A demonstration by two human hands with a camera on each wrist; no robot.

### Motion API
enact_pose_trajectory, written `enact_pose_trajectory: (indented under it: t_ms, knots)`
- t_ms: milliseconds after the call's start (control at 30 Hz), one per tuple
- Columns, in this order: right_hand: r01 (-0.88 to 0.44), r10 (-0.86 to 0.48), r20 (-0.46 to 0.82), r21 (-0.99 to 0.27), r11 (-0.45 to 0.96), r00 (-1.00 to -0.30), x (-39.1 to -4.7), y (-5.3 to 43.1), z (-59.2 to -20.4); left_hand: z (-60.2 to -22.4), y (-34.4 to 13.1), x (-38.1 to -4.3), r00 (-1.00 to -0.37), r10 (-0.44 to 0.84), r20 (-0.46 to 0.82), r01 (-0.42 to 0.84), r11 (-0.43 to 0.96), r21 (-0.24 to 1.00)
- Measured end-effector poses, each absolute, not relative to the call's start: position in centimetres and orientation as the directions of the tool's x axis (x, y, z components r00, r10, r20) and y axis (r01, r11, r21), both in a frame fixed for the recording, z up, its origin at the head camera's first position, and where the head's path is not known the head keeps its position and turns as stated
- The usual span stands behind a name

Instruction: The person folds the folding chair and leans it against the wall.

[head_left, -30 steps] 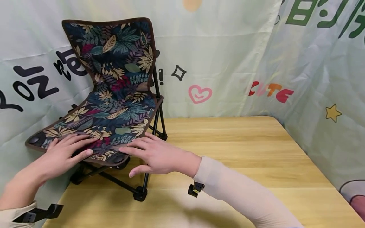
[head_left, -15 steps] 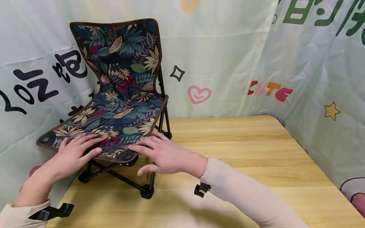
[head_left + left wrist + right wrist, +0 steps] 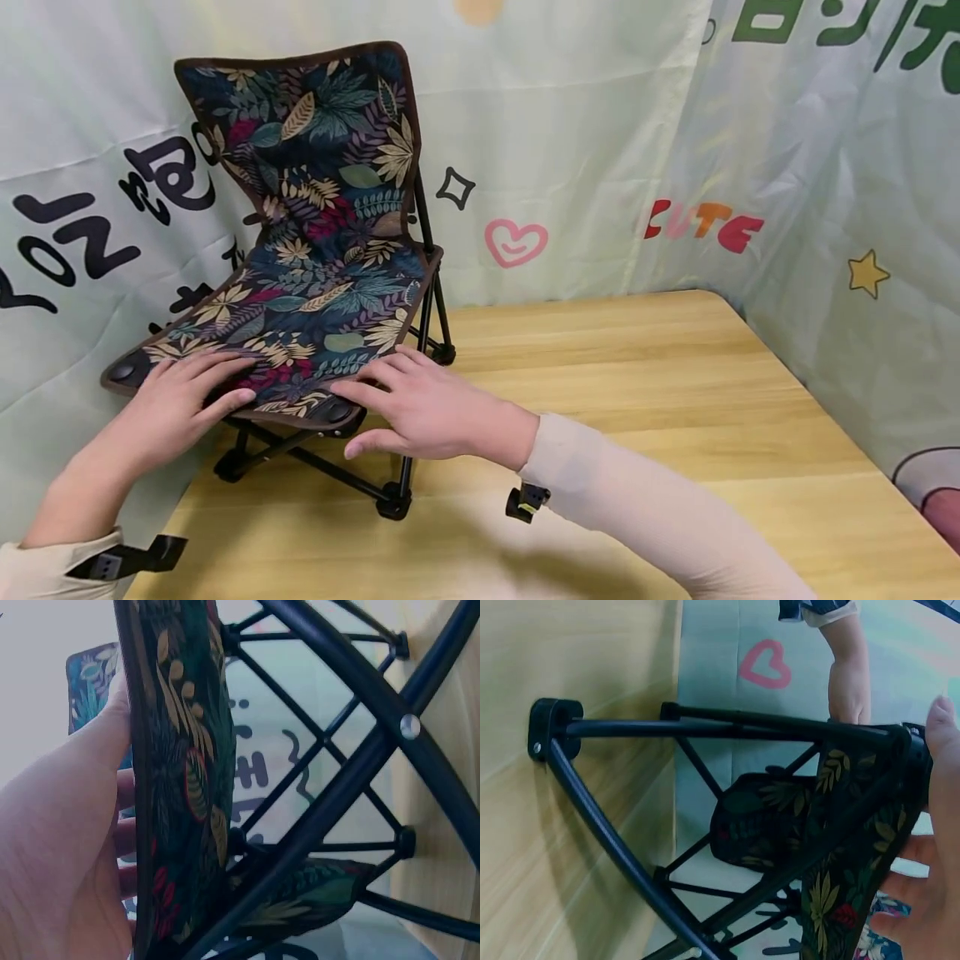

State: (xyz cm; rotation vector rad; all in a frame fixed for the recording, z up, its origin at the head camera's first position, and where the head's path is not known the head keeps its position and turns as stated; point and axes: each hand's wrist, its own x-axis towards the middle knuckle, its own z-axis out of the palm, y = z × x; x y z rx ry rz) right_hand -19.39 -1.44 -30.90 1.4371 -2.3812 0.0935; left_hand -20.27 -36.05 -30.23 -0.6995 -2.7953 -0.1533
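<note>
A folding camping chair, dark leafy fabric on a black tube frame, stands upright on the wooden table. On the front left part of its seat rests my left hand, palm down with fingers spread. My right hand lies over the front right corner, fingers on the fabric and thumb held away, below the edge. In the left wrist view the crossed frame tubes show beneath the seat, and my fingers lie partly hidden behind the fabric. The right wrist view shows a black plastic foot against the table.
Printed cloth walls enclose the table at the back and sides. The chair stands close to the left wall. Table surface stretches away to its right, up to a rounded back right corner.
The chair has shifted a little to the right against the wall and table, and both hands have moved with it. My head view has also shifted slightly.
</note>
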Motion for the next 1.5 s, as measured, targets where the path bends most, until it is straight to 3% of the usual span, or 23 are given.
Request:
enact_pose_trajectory:
  t_ms: [233, 600, 800, 1133, 1500]
  knots:
    - [-0.897, -0.851, 0.341, 0.043, 0.439, -0.400, -19.1, -2.8, -30.8, -30.1, -38.8, -21.0, -0.854, 0.414, 0.313, 0.459, 0.884, 0.083]
    - [-0.888, -0.865, 0.237, 0.018, 0.459, -0.442, -17.9, -5.0, -29.3, -30.6, -42.5, -21.9, -0.890, 0.338, 0.306, 0.379, 0.922, 0.085]
    - [-0.883, -0.848, 0.308, 0.048, 0.466, -0.431, -17.9, -5.2, -29.4, -31.0, -44.4, -22.0, -0.870, 0.365, 0.332, 0.421, 0.899, 0.116]
    - [-0.904, -0.817, 0.417, -0.028, 0.426, -0.398, -18.1, -4.4, -29.6, -30.5, -46.2, -21.6, -0.857, 0.418, 0.303, 0.472, 0.872, 0.132]
    - [-0.891, -0.767, 0.466, -0.123, 0.437, -0.441, -17.9, -3.6, -30.0, -30.3, -46.3, -21.4, -0.833, 0.466, 0.298, 0.514, 0.851, 0.108]
